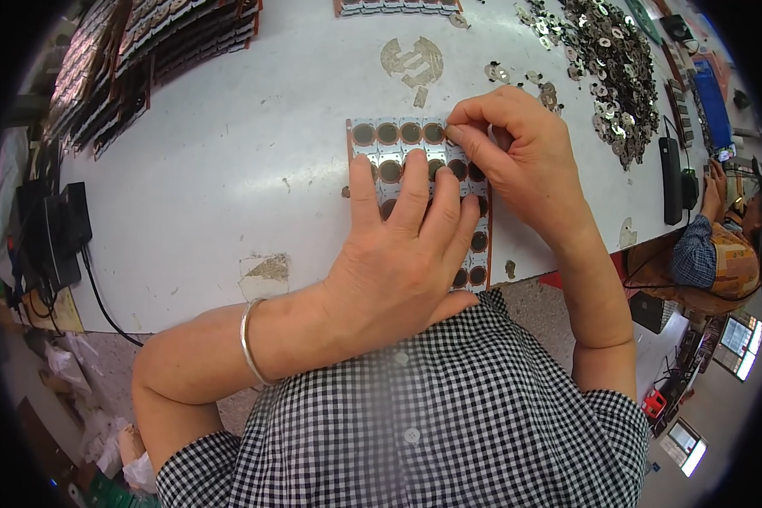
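A panel of small white boards with dark round discs (411,133) lies on the white table (203,169) in front of me. My left hand (402,220) rests flat across its middle, fingers spread and pressing on the boards, hiding several discs. At the panel's far right corner my right hand (512,152) is closed in a pinch, thumb against forefinger. What sits between those fingertips, if anything, is hidden.
Many loose metal pieces (622,93) are heaped at the far right. Stacked panels (161,51) stand at the far left; another panel (398,8) lies at the far edge. Black devices (59,224) with cables sit left. A co-worker (715,254) works at the right.
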The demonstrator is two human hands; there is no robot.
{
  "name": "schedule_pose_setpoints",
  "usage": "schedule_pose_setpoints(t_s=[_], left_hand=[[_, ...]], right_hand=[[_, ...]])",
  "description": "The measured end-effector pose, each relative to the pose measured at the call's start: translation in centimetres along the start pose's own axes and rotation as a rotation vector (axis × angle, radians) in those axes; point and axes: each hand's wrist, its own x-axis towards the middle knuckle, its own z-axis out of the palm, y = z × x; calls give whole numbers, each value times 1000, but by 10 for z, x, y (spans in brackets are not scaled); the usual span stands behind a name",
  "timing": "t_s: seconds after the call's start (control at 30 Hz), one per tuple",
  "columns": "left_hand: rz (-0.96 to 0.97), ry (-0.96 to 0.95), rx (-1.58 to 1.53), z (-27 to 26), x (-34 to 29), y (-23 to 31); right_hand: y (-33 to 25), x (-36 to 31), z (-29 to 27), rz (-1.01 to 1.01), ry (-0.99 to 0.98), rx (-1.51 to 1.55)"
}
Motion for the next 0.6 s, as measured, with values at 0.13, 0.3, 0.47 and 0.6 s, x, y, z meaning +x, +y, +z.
schedule_pose_setpoints(t_s=[0.13, 0.3, 0.47, 0.6], left_hand=[[1, 3, 5, 2, -1, -1], [-4, 5, -2, 2, -1, 0], [7, 3, 11, 3, -1, 0], [0, 6, 0, 4, -1, 0]], right_hand=[[4, -7, 7, -94, 129, -155], [7, -13, 11, -236, 200, -229], [6, -17, 17, -260, 246, -270], [4, -17, 18, -287, 261, -307]])
